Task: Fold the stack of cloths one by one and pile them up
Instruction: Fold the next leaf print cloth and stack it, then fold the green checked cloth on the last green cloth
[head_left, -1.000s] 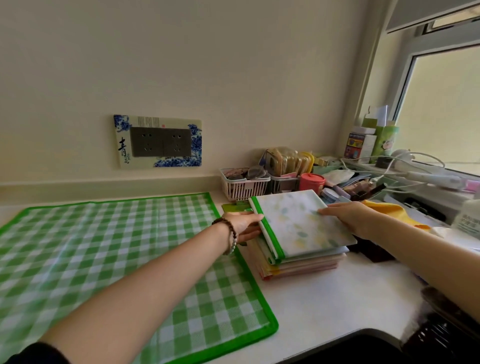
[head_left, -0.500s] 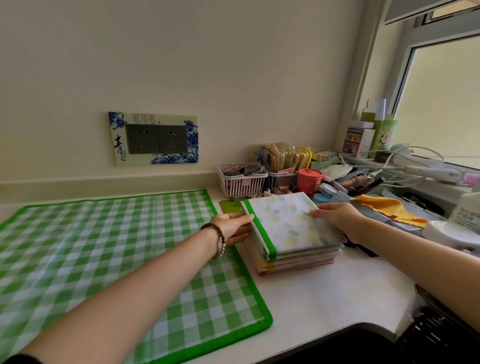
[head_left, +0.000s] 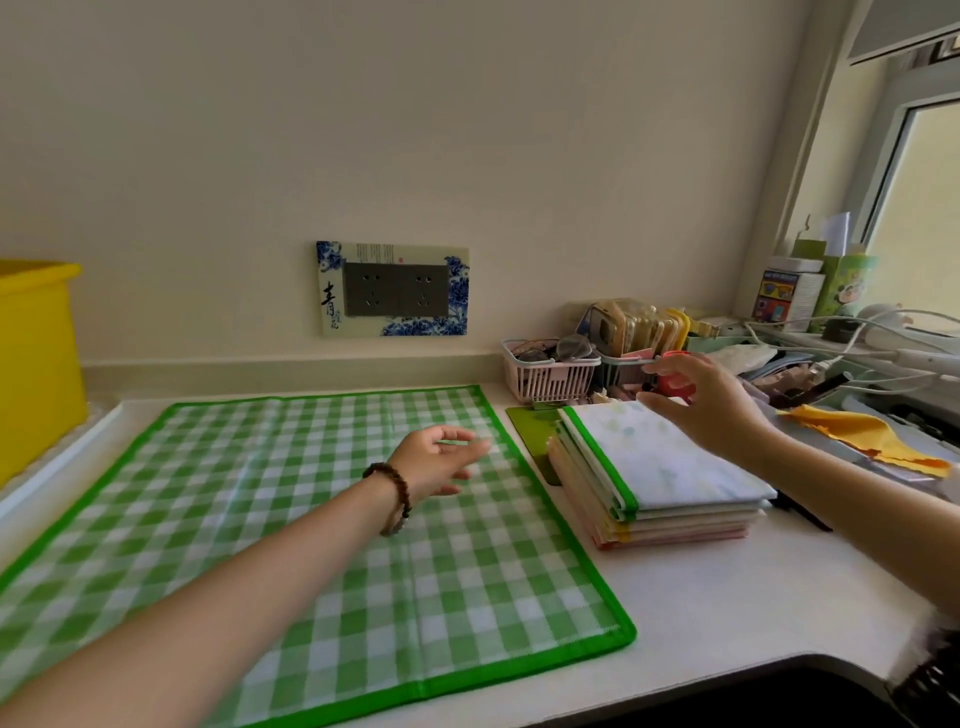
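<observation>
One pale worktop (head_left: 701, 613) fills the lower half of the frame. Across its left and centre a green-and-white checked cloth (head_left: 311, 545) with a bright green border lies spread flat. A yellow bin (head_left: 36, 358) stands at the left edge. Right of centre, just beside the checked cloth, sits the stack of folded cloths (head_left: 670, 499); its top piece is pale and leaf-printed with a green hem. On the wall above centre, a blue-flowered socket plate (head_left: 392, 288) bears a large black "青"; the smaller characters beside it are too fine to read.

The right hand (head_left: 711, 400) hovers at the stack's far end, its grip apart with thumb and fingers spread, clamped on nothing. The left hand (head_left: 434, 460) hangs over the checked cloth, its grip loose and apart, holding nothing. A pink basket (head_left: 550, 371) stands behind the stack. A brown bead bracelet (head_left: 395, 491) circles the left wrist.
</observation>
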